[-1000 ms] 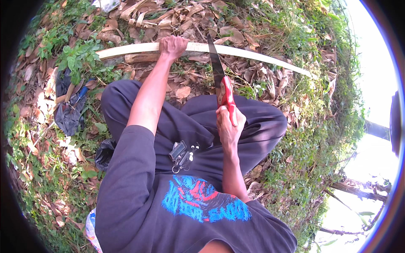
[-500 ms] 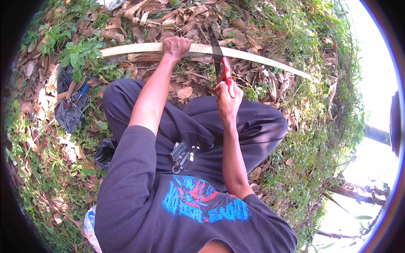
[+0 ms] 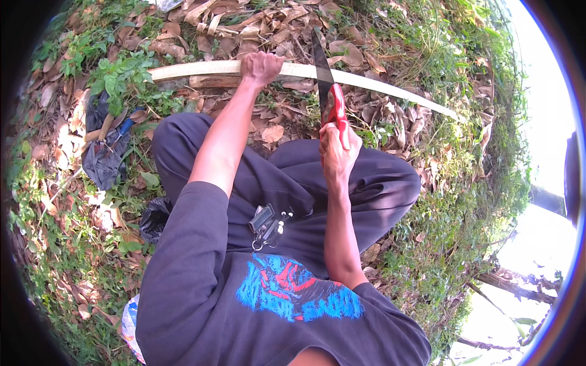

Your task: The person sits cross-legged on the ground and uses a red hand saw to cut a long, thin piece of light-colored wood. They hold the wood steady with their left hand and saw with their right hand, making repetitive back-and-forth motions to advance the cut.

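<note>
Leafy ground (image 3: 64, 241), black bag (image 3: 105, 168), saw (image 3: 326, 88)

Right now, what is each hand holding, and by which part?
The right hand grips the saw by its red handle; the left hand clasps the pale strip left of the saw.

Over there, the left arm (image 3: 217, 152) is stretching out nearly straight toward the pale strip (image 3: 390, 90), and the left hand (image 3: 261, 68) is clasping that strip, knuckles facing up. The right arm (image 3: 342, 232) is bending more, and I'm seeing the right hand (image 3: 339, 152) gripping on the strip's near side, fingers curling inward. Both legs (image 3: 378, 177) are lying folded on that same near side, knees pointing outward.
</note>
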Action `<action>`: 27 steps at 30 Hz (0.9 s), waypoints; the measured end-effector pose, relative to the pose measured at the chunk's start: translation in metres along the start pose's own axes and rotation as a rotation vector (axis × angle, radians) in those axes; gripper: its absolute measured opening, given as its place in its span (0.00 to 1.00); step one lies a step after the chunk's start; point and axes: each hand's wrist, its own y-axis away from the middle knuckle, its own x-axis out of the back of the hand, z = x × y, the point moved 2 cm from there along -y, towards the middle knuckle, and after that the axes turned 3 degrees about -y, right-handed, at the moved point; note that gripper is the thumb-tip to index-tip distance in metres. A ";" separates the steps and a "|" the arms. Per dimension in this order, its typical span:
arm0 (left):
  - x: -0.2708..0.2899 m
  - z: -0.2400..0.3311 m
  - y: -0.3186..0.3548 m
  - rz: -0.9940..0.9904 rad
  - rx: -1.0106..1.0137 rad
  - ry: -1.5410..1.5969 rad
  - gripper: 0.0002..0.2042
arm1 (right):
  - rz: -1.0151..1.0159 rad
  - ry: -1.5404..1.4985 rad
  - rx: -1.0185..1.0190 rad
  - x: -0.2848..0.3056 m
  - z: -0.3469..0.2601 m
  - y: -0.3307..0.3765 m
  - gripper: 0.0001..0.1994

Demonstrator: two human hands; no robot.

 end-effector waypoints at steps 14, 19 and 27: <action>-0.011 -0.001 0.013 -0.209 -0.020 0.116 0.12 | 0.015 -0.017 -0.015 0.002 0.029 0.026 0.08; -0.019 -0.003 0.027 -0.004 -0.106 -0.056 0.11 | 0.033 0.140 0.165 -0.002 0.035 -0.031 0.10; -0.008 0.001 0.008 -0.731 0.126 0.336 0.18 | 0.031 0.035 0.001 0.003 0.038 0.017 0.09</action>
